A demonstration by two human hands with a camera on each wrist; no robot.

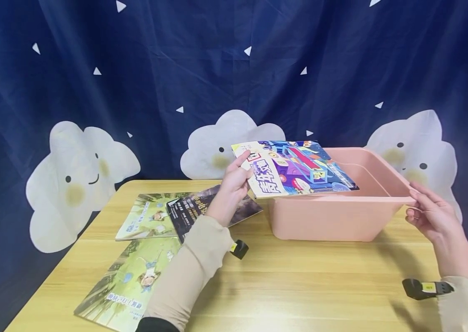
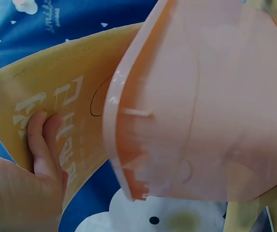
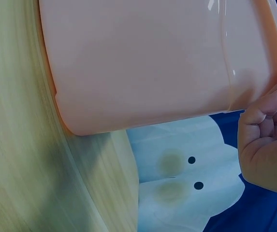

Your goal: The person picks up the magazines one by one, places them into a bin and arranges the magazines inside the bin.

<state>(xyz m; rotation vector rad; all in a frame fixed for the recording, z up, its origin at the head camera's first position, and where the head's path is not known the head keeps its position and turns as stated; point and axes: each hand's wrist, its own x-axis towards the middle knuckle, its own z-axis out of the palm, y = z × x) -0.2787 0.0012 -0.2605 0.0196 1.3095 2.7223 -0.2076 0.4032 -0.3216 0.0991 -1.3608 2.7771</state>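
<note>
In the head view, the left hand (image 1: 234, 182) grips a magazine (image 1: 304, 168) by its left edge, thumb on top of the cover and the other fingers underneath, so the fingers are clamped on it. The magazine, with its bright purple and blue cover facing up, lies across the left part of the opening of a pink bin (image 1: 329, 219); whether it touches the rim cannot be told. The right hand (image 1: 435, 214) pinches the rim of the bin at its near right corner, fingers and thumb closed on it. The bin stands upright on the wooden surface (image 1: 300, 281). Left of it lie a dark book (image 1: 192, 214), overlapping a green book (image 1: 142, 216), and nearer the person a larger-looking green picture book (image 1: 126, 281), partly hidden by the left sleeve (image 1: 192, 267). Behind hangs a dark blue curtain (image 1: 155, 60) with white triangles and smiling clouds.

In the left wrist view, two fingers of the left hand lie close together against the magazine's yellowish underside, beside white lettering; the thumb is hidden. The bin's rim crosses in front of the magazine.

In the right wrist view, the right hand's curled fingers hold the bin's rim at the picture's right edge.
</note>
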